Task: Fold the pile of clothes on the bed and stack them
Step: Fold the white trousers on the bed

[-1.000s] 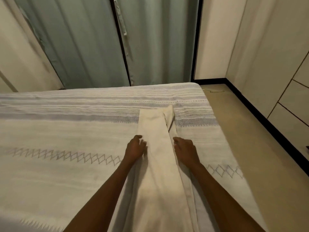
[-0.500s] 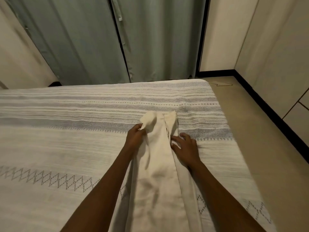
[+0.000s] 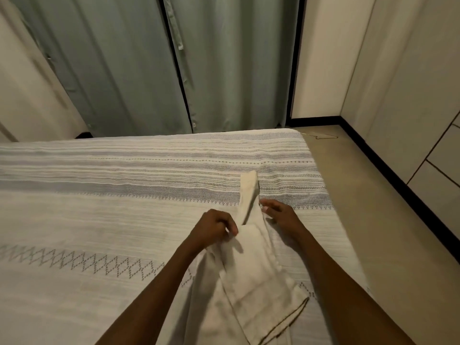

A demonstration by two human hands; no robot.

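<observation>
Near the bed's (image 3: 99, 220) right edge, your left hand (image 3: 214, 229) pinches the cream trousers (image 3: 251, 270); your right hand (image 3: 281, 215) hovers with fingers relaxed, grasping nothing.

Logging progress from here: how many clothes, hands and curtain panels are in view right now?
Cream garment: 1
Hands: 2, left hand, right hand
Green curtain panels: 2, and
Total: 5

We see one cream garment (image 3: 251, 275) lying lengthwise on the bed (image 3: 99, 220), its near part doubled over, one narrow leg reaching far.
</observation>
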